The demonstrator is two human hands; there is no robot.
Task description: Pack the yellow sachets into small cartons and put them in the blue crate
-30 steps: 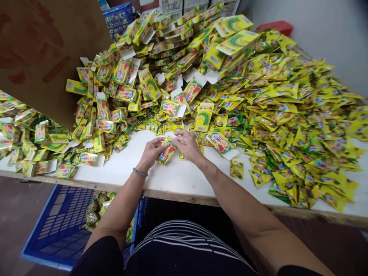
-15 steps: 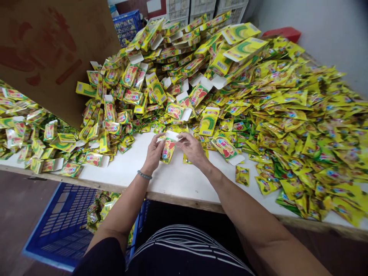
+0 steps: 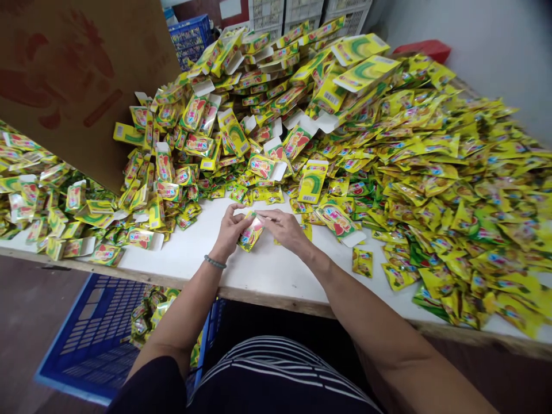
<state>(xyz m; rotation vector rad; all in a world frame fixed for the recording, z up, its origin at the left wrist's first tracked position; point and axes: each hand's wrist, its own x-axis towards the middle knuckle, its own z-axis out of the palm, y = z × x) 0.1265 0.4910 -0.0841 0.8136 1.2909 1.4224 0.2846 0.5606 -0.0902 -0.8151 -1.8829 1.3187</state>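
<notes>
Over the white table [image 3: 185,261] I hold a small printed carton [image 3: 250,234], yellow and green with red fruit on its front. My left hand [image 3: 230,233] is closed on the carton's left side. At its upper right end, the fingers of my right hand [image 3: 282,227] pinch the top, where the flap looks folded down. Partly under my right hand lies a yellow sachet [image 3: 307,231]. Just right of that hand rests a carton with an open white flap [image 3: 336,221], and below it a single yellow sachet [image 3: 362,263].
Cartons with open flaps [image 3: 233,132] are heaped at the back. A large pile of yellow sachets [image 3: 448,190] covers the right. A brown cardboard box [image 3: 86,75] stands at the left. Below the table edge is a blue crate [image 3: 90,333] with packets inside.
The carton's raised white flap has gone down under my right fingers. The carton has tilted to the right, and my right hand has flattened over its top.
</notes>
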